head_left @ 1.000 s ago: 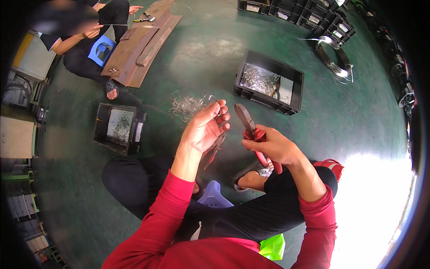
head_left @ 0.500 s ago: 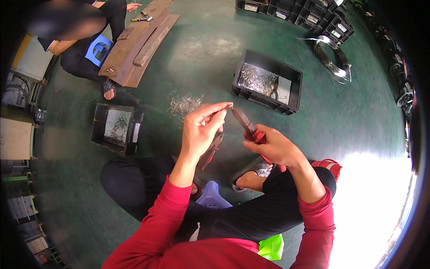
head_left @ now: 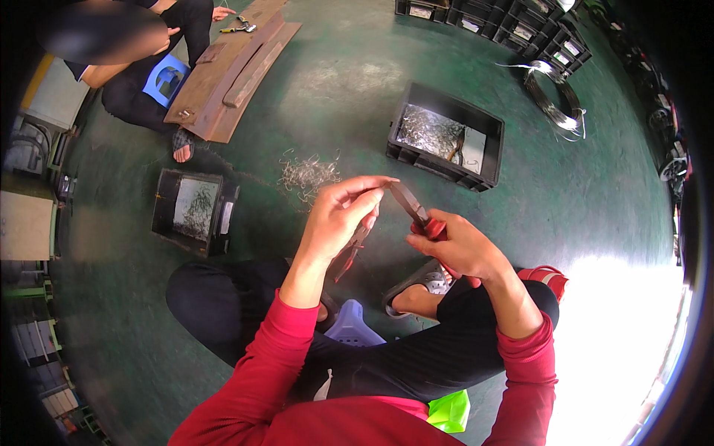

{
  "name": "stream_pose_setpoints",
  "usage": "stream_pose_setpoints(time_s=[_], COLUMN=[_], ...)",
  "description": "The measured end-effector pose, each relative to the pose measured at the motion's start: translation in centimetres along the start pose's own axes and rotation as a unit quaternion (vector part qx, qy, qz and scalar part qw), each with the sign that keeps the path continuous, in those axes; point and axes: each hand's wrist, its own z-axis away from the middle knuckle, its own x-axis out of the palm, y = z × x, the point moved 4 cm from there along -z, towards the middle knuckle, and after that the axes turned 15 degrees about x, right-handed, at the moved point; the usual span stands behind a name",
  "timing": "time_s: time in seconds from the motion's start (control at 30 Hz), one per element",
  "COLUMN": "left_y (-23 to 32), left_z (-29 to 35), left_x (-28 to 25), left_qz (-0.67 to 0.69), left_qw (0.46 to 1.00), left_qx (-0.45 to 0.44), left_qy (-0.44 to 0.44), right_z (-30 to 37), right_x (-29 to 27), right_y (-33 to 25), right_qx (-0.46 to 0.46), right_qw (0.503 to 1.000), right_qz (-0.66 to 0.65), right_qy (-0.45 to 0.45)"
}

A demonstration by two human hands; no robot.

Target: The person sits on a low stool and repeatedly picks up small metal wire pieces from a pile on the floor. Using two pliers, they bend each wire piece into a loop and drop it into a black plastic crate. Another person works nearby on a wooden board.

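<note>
My right hand (head_left: 462,249) is closed round the red handles of a pair of pliers (head_left: 409,204). Their dark jaws point up and left, meeting the fingertips of my left hand (head_left: 338,215). Thumb and forefinger of that hand are pinched together; what sits between them is too small to make out. Below the left hand shows a second red-handled pair of pliers (head_left: 348,260), partly covered by the hand; I cannot tell whether it touches the palm. A loose pile of bent wire pieces (head_left: 309,175) lies on the green floor just beyond.
A black crate (head_left: 444,172) with wire pieces and a tool stands ahead right, a smaller black bin (head_left: 169,208) at left. Beyond are a wire coil (head_left: 554,100), stacked crates (head_left: 513,30), and a rusty metal plate (head_left: 216,89) beside a seated person. A purple stool (head_left: 355,327) is between my legs.
The pliers' jaws and my left fingertips have come together, where a small gap stood between them before. My left hand has shifted slightly right and down.
</note>
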Motion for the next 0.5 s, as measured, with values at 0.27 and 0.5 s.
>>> stream_pose_setpoints(time_s=[0.27,0.5], left_y=[0.4,0.5], left_z=[0.7,1.3], left_x=[1.2,1.8], left_qz=[0.010,-0.018], left_qw=[0.997,0.999], left_qx=[-0.045,-0.041], left_qy=[-0.057,-0.018], right_z=[-0.7,-1.1], right_x=[0.2,0.3], right_y=[0.4,0.3], right_qx=[-0.059,-0.091], right_qw=[0.994,0.987], right_qz=[0.013,0.010], right_qy=[0.090,0.134])
